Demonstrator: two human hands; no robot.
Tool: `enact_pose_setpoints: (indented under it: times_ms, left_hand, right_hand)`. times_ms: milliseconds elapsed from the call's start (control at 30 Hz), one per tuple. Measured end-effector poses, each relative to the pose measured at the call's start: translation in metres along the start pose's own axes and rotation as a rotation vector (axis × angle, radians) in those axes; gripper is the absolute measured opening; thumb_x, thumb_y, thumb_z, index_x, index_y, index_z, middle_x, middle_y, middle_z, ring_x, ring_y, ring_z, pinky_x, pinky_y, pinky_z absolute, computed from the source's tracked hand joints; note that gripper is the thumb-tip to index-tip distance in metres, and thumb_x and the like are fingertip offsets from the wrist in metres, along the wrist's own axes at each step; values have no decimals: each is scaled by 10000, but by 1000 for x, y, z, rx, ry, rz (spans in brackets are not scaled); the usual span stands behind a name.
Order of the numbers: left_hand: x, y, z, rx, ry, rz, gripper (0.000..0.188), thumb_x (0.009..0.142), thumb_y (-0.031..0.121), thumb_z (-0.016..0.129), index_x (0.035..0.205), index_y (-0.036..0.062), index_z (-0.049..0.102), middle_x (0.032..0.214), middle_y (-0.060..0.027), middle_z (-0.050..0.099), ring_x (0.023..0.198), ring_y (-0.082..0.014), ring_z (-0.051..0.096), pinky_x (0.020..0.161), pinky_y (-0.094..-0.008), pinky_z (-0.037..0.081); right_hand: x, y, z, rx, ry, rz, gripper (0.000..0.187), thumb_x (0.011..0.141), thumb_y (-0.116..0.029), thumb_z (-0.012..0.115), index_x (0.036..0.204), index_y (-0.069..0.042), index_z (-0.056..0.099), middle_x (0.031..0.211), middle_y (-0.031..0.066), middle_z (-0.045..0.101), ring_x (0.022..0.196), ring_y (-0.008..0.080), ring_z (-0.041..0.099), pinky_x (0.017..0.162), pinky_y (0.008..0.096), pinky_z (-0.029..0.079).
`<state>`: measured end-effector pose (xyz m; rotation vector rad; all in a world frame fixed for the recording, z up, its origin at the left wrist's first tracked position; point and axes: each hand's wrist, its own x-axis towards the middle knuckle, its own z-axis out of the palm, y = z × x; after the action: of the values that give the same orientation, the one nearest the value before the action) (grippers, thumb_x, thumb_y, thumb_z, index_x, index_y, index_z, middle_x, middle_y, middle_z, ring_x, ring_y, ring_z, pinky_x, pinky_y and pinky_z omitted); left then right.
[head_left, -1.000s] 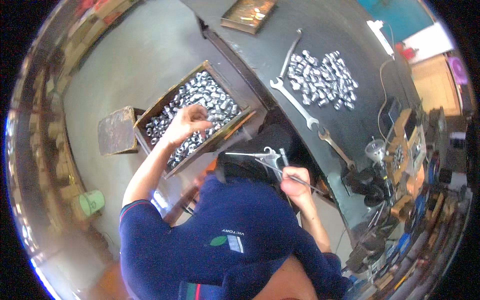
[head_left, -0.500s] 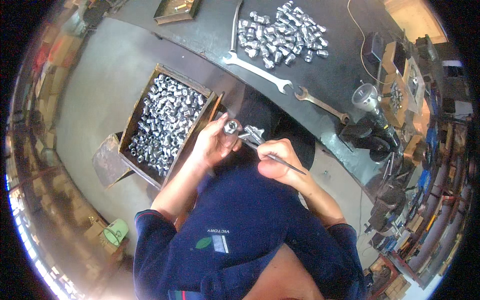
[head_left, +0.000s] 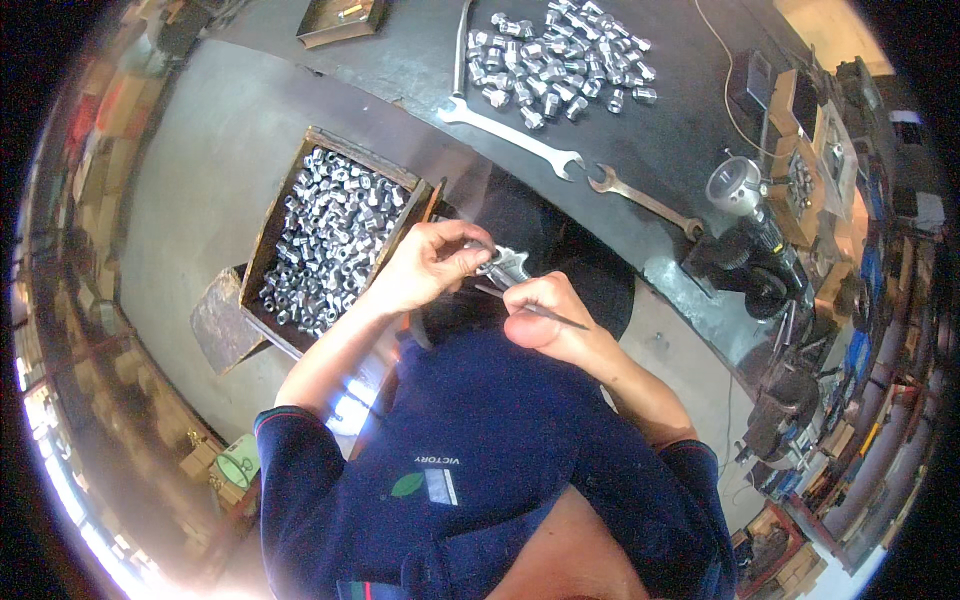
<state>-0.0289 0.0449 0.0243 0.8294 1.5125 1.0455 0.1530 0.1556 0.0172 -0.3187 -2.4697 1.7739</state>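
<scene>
My right hand [head_left: 545, 305] is closed around a silver metal hand tool [head_left: 511, 264] that looks like a caliper. The tool's jaw end points up and left, and its dark, narrow tail sticks out below my fist. My left hand [head_left: 440, 262] is pinched at the jaw end, with thumb and fingers meeting there. A small metal fitting is in those fingers, almost wholly hidden by them. Left of my hands, a wooden box [head_left: 272, 238] holds many shiny metal nuts or fittings [head_left: 340, 225].
On the dark workbench [head_left: 420, 60] lie a pile of metal fittings [head_left: 560, 65], a silver open-end wrench [head_left: 515, 137] and a browner wrench [head_left: 645, 202]. A round-headed device [head_left: 735, 188] stands at right. A small tray [head_left: 340, 20] sits at the far edge. A green bin [head_left: 238, 462] is lower left.
My left hand has turned over and moved right, bringing the fitting to the tool's jaws; its open end no longer shows. My right hand has shifted slightly up and left.
</scene>
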Motion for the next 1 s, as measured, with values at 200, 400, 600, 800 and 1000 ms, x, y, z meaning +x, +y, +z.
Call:
enact_pose_setpoints:
  times_ms: [200,400,600,800,1000]
  left_hand:
    - [-5,-10,-10,-458,105,-35,363,862,99,618,1172,-42,494,749,-81,619,579,-133,597,572,-225,490]
    - [-14,-25,-10,-294,101,-15,406,858,84,617,1213,-43,468,886,-126,654,792,-161,645,723,-252,504]
    - [-9,3,12,-403,30,56,342,851,129,627,1134,-27,514,834,-92,633,742,-151,624,693,-259,495]
    - [3,0,26,-364,-21,62,201,845,133,646,976,7,559,784,-58,616,608,-101,586,558,-215,455]
    - [-2,-19,17,-160,34,81,424,822,32,626,1206,-38,460,905,-117,656,840,-165,637,740,-277,508]
  right_hand:
    - [0,-2,-7,28,45,-62,231,639,-154,621,568,-59,423,508,94,392,460,247,447,457,329,330]
    - [-1,0,-1,-20,89,-51,212,632,-127,617,572,-49,429,521,102,399,458,252,445,449,335,324]
    - [-1,0,3,-90,112,-83,227,639,-136,626,571,-52,426,541,109,436,482,281,489,452,346,344]
    - [-6,3,0,-47,91,-61,195,623,-109,641,580,-53,458,558,100,469,480,262,498,453,329,359]
    - [-7,-2,1,-41,158,-83,181,626,-99,631,584,-47,463,559,95,458,475,226,489,450,320,354]
